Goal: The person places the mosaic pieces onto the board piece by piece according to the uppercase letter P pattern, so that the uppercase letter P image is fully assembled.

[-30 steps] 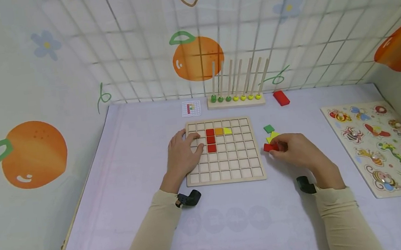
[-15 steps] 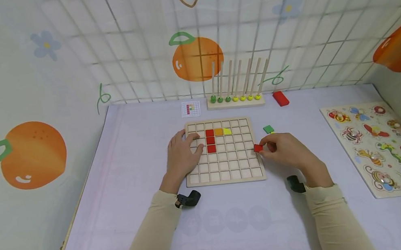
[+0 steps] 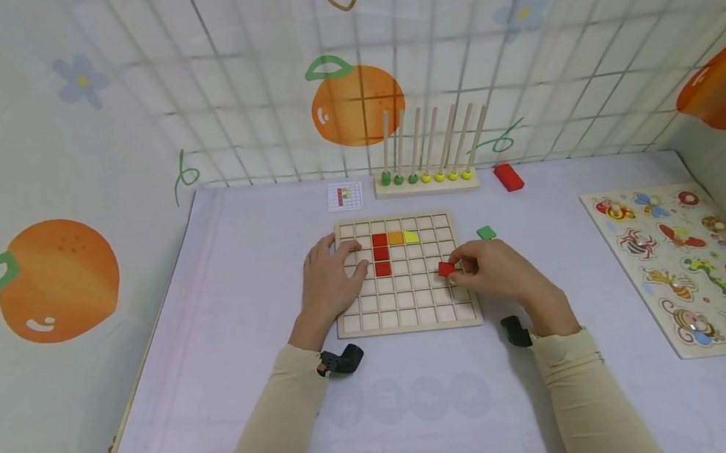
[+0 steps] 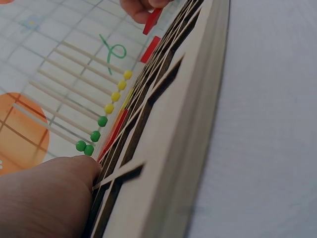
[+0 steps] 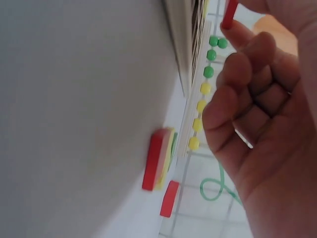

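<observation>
A wooden grid board (image 3: 425, 316) lies on the table in the head view. My left hand (image 3: 331, 278) rests along its left edge, with thumb and forefinger over the squares. Between thumb and fingertips my right hand (image 3: 494, 270) pinches a red square tile (image 3: 446, 268), held above the board's right part. The same tile (image 5: 230, 14) shows at the top of the right wrist view. A column of red tiles (image 3: 381, 254) sits in the grid, with an orange tile (image 3: 396, 238) and a yellow rounded tile (image 3: 411, 237) beside the top one.
Right of the board lie a green tile (image 3: 486, 233) and, in the right wrist view, a red tile (image 5: 154, 159). Behind stand a peg rack with beads (image 3: 428, 184), a pattern card (image 3: 345, 196) and a red block (image 3: 508, 177). An insect puzzle (image 3: 693, 273) lies far right.
My right hand has moved left with the red tile, from the loose tiles beside the board to above the grid's right side. The left hand has stayed in place.
</observation>
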`<control>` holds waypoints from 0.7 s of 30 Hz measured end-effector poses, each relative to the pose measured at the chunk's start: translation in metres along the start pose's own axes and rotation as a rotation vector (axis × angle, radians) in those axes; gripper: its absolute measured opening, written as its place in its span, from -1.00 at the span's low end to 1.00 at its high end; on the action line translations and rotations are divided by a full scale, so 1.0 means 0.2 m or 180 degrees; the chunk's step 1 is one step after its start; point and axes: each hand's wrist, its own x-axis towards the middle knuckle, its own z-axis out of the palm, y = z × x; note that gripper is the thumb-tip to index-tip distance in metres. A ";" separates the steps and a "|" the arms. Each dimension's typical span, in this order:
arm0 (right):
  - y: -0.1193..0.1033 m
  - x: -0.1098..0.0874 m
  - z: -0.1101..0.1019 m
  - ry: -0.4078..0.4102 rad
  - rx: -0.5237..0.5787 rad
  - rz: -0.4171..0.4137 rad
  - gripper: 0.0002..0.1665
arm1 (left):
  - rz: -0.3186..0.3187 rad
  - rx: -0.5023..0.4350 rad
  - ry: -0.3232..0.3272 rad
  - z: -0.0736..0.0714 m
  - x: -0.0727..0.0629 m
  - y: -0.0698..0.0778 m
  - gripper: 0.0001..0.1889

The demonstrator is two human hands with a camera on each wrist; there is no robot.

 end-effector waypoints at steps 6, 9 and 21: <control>-0.03 0.02 0.02 -0.0075 0.0038 0.0000 -0.75 | 0.0009 -0.0021 0.0013 0.00 0.00 0.00 -0.64; -0.04 0.02 0.02 -0.0077 0.0024 0.0026 -0.75 | 0.0017 -0.0015 0.0012 0.00 0.00 0.00 -0.64; -0.08 0.04 0.04 -0.0146 0.0060 0.0067 -0.79 | 0.0007 0.0023 -0.0008 -0.01 0.00 0.01 -0.63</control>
